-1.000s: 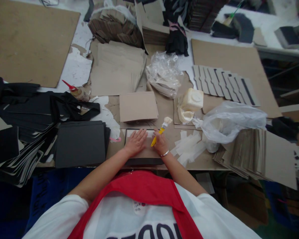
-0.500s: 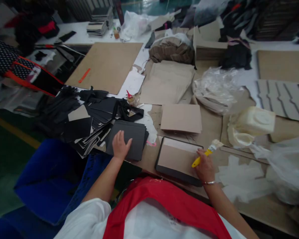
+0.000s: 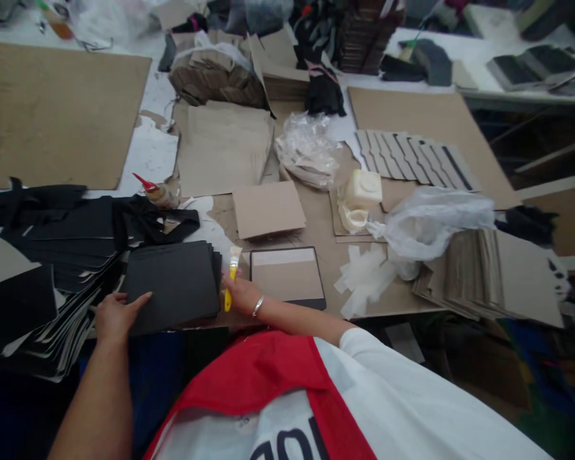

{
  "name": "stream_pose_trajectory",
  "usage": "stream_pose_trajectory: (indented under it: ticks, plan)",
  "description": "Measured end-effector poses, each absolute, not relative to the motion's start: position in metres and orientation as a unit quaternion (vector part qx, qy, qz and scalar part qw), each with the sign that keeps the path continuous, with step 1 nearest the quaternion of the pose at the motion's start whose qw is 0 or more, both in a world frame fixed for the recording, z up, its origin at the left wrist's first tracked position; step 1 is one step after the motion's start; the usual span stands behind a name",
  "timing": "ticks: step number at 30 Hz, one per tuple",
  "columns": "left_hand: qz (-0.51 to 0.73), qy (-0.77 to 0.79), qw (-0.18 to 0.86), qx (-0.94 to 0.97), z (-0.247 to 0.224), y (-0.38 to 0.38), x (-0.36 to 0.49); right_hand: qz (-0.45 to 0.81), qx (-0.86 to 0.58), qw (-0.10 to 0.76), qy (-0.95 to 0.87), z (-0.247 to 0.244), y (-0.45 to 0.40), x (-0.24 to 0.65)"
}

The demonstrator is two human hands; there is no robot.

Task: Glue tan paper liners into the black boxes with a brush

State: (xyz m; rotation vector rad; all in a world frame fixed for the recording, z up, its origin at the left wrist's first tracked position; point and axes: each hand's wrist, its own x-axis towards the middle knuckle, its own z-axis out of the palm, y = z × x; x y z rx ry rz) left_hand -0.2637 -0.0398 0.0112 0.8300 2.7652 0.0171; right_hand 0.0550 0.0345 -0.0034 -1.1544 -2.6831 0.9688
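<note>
My left hand (image 3: 115, 315) is at the left edge of a stack of dark grey boards (image 3: 175, 284), thumb spread over its top and fingers at the side. In my right hand (image 3: 238, 292) is a brush (image 3: 230, 281) with a yellow handle, its pale bristles pointing away from me. This hand is between the dark stack and a dark-edged piece (image 3: 287, 275) with a brown panel and a pale strip. Beyond that piece is a small pile of brown boards (image 3: 269, 209).
Black pieces (image 3: 76, 255) lie heaped at the left. A red-tipped bottle (image 3: 160, 194) stands behind the dark stack. Toward the right are a cream plastic container (image 3: 363, 191), translucent strips (image 3: 367, 278), a plastic bag (image 3: 431, 220) and stacked boards (image 3: 522, 275).
The view has swung right. My right hand has moved left with the brush, from the dark-edged piece's right side to its left. My left hand has moved from the stack's top to its left edge.
</note>
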Motion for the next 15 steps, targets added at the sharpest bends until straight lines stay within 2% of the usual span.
stream_pose_trajectory:
  ticks: [3, 6, 11, 15]
  plan:
    - [-0.021, 0.959, 0.157, 0.233, 0.012, -0.039, -0.265, 0.319, -0.360, 0.020, -0.877, -0.003, 0.035, 0.038]
    - [0.044, 0.966, 0.155, 0.203, 0.024, -0.041, -0.250, 0.315, -0.341, 0.032, -0.885, -0.004, 0.034, 0.036]
    - [0.298, 0.929, 0.180, 0.124, 0.045, -0.049, -0.218, 0.304, -0.359, 0.053, -0.881, 0.000, 0.036, 0.042]
    - [0.456, 0.843, 0.279, 0.064, 0.053, -0.054, -0.212, 0.307, -0.388, 0.144, -0.857, 0.007, 0.035, 0.048]
